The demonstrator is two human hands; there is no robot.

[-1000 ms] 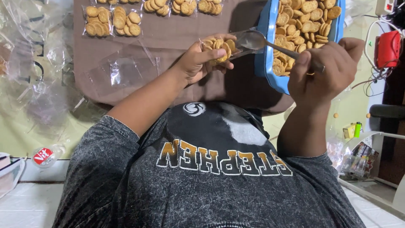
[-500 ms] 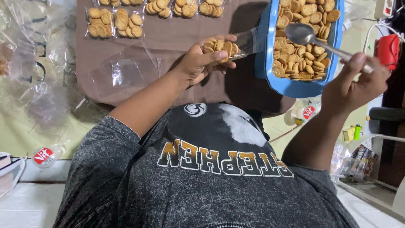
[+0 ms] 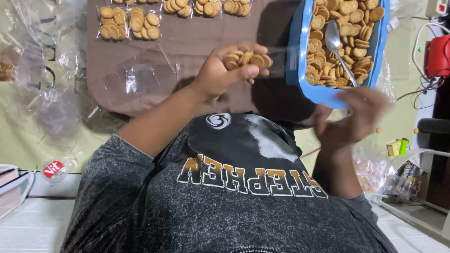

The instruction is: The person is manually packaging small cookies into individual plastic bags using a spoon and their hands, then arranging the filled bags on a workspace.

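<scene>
1. Two hands are in view. The right hand [image 3: 354, 117] is nearest, blurred, empty and spread, just below the rim of the blue plastic tub [image 3: 294, 56].
2. The left hand [image 3: 220, 70] is clenched around a small clear plastic bag of round golden crackers [image 3: 248, 60], held above the brown worktop [image 3: 197, 40] beside the tub.
3. Risk: the bag mouth appears unsealed and points sideways toward the tub; tilting it could spill crackers.
4. Risk: a tight grip could crush the thin crackers.
5. Risk: the metal spoon [image 3: 338, 49] lies loose on the crackers in the tub, handle toward the near rim; a knock could flip it out.
6. Filled clear packets [image 3: 130, 22] lie farther off; the bag's crackers look whole and evenly browned.
</scene>
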